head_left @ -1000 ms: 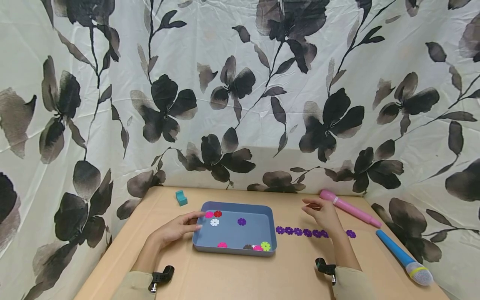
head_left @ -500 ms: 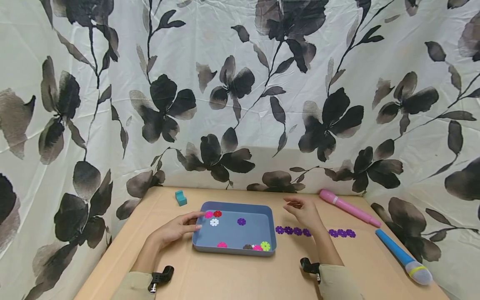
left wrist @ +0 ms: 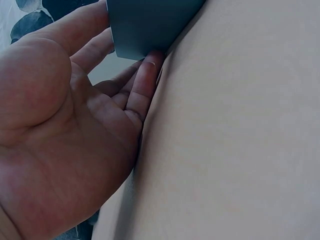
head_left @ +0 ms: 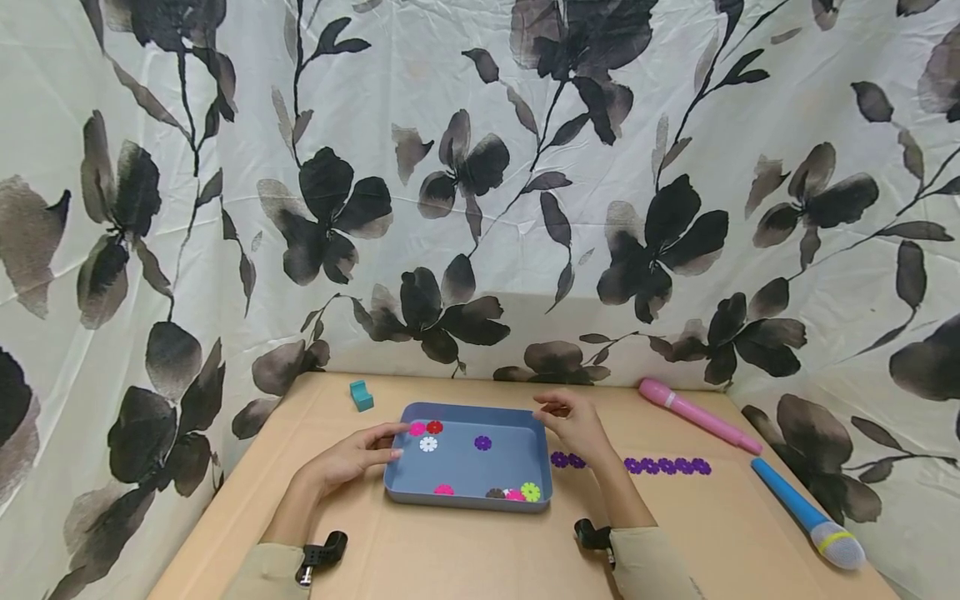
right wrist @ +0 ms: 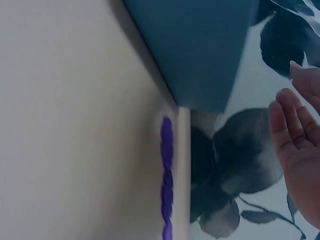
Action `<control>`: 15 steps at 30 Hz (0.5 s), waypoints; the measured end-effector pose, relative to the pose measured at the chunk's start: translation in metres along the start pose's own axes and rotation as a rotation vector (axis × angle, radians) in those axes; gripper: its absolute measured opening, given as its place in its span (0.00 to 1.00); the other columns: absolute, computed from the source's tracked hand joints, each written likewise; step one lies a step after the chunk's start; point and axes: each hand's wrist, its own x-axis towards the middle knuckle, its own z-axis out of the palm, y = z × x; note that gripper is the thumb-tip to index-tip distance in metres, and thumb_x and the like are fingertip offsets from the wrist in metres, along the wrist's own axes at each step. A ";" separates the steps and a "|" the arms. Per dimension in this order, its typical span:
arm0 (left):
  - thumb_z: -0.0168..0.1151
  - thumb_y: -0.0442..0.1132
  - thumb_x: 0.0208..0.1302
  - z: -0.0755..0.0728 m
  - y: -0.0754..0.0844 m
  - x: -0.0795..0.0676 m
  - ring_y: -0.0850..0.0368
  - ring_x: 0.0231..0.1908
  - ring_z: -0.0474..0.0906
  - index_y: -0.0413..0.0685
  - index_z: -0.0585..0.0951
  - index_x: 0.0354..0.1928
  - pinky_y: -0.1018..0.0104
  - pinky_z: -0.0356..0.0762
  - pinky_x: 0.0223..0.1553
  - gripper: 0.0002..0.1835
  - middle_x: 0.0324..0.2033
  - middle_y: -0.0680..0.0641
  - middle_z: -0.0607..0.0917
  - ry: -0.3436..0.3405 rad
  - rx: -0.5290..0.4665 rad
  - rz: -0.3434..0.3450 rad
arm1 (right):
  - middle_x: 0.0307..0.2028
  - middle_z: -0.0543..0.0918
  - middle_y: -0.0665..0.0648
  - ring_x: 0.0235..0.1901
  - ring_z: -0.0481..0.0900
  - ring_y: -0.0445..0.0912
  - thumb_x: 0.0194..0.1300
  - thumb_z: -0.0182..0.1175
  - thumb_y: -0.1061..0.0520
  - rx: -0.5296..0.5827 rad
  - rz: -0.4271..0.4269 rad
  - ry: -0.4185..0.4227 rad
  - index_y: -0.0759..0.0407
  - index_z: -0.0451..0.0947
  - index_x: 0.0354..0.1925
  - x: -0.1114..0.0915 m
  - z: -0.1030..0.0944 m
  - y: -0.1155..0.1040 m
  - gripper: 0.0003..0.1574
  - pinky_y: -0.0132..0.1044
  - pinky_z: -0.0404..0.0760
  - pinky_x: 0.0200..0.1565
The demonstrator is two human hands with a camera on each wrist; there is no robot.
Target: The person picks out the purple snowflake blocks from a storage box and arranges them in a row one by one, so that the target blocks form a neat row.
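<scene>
My left hand (head_left: 347, 462) holds the left side of a grey-blue tray (head_left: 468, 502), thumb and forefinger at the rim; in the left wrist view the other fingers curl low beside the tray wall (left wrist: 145, 30). Inside lie flower-shaped discs: a purple disc (head_left: 483, 443), a white disc (head_left: 428, 444), a red disc (head_left: 434, 427), pink ones, a brown one and a lime disc (head_left: 530, 492). My right hand (head_left: 573, 425) hovers at the right rim, fingers loosely bent and nothing between them. Under its forearm runs a row of purple discs (head_left: 664, 467), partly hidden.
Behind the tray on the left stands a small teal block (head_left: 362, 396). A pink toy microphone (head_left: 701, 417) and a blue toy microphone (head_left: 808, 517) lie on the right of the tan table (head_left: 465, 558). A floral cloth (head_left: 480, 200) rises behind the table.
My right hand has moved left over the row of purple discs to the tray's right rim. The left hand and the tray stay put.
</scene>
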 end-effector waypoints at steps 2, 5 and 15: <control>0.61 0.45 0.77 0.000 0.001 -0.001 0.36 0.80 0.52 0.46 0.66 0.78 0.39 0.51 0.79 0.33 0.80 0.37 0.59 0.001 0.005 0.000 | 0.45 0.89 0.63 0.40 0.86 0.46 0.65 0.72 0.63 -0.004 0.009 -0.021 0.61 0.86 0.54 0.000 0.008 -0.003 0.19 0.28 0.85 0.42; 0.62 0.47 0.76 -0.001 0.001 -0.001 0.36 0.80 0.52 0.46 0.66 0.78 0.41 0.52 0.79 0.34 0.80 0.37 0.59 0.003 0.012 -0.003 | 0.44 0.89 0.59 0.40 0.84 0.45 0.64 0.73 0.63 -0.012 0.008 -0.062 0.59 0.86 0.54 0.001 0.020 -0.007 0.19 0.29 0.85 0.42; 0.62 0.45 0.76 -0.001 -0.001 0.000 0.37 0.79 0.54 0.46 0.67 0.78 0.41 0.53 0.79 0.33 0.79 0.37 0.60 -0.001 0.005 0.014 | 0.46 0.86 0.66 0.41 0.84 0.45 0.65 0.71 0.66 -0.004 -0.083 -0.233 0.59 0.88 0.50 -0.002 0.050 -0.015 0.15 0.30 0.84 0.43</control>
